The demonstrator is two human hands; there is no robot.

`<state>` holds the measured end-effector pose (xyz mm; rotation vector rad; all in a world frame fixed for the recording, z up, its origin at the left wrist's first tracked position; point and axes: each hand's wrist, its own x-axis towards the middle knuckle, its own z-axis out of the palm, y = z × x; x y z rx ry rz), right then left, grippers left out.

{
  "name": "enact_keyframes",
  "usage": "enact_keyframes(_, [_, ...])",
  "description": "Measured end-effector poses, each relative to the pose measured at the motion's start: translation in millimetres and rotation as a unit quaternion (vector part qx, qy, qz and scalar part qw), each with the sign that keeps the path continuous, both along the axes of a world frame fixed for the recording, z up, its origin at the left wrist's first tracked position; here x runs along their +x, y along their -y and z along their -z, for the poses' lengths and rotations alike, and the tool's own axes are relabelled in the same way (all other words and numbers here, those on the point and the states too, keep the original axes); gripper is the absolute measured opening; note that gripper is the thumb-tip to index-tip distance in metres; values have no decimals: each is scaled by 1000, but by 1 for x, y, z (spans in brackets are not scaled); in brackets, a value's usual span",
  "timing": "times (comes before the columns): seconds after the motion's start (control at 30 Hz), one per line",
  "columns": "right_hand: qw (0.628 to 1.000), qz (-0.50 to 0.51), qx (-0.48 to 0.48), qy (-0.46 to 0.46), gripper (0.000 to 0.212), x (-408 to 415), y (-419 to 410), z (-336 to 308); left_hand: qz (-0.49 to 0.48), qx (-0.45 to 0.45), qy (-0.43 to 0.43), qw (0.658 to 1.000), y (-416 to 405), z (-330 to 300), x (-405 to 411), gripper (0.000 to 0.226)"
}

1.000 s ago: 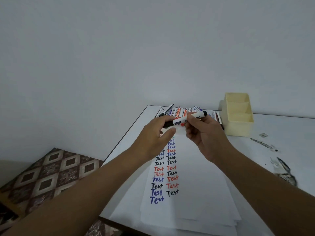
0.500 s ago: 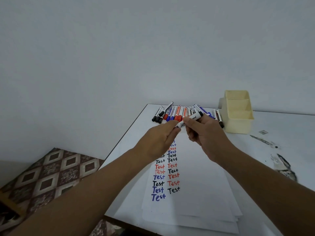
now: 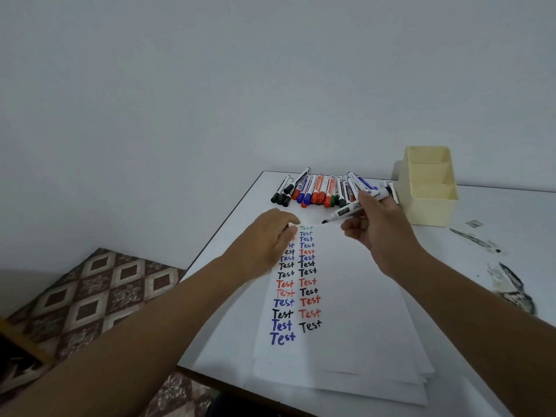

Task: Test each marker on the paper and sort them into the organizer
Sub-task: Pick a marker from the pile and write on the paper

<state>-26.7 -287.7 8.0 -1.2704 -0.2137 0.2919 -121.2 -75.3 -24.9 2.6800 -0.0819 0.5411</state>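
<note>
Cap just came off: right hand [image 3: 379,233] now pinches the marker [image 3: 355,206], bare tip aimed at the paper [image 3: 355,296] top, beside the "Test" columns. Left hand [image 3: 267,242] rests curled there, probably hiding the cap, can't tell. Writing comes next; organizer [image 3: 428,191] looks empty.

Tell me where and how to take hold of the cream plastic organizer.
Grip the cream plastic organizer by its two long side walls, coming from above, fingers astride its lower front end. It stands upright and open-topped, with bare table on its right and the markers on its left.

Matt paper [image 3: 355,296], glossy plastic organizer [image 3: 433,206]
</note>
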Motion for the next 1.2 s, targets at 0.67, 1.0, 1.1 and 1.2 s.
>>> enact_keyframes(0.67, [986, -7, -147, 79, 33, 69, -42, 49, -119, 98, -134, 979, -50, 40, 54, 37])
enact_keyframes(1.0, [989, 7, -136, 66, 30, 70, -40, 63, -97, 99, -8, 990, -44, 46, 45, 47])
enact_keyframes(1.1, [988, 7, -135, 70, 30, 71, -40, 65, -100, 113, -15, 988, -34, 45, 41, 45])
enact_keyframes(1.2, [988, 5, -137, 77, 30, 72, -40, 65, -164, 120, -43, 978, -38, 43, 38, 43])
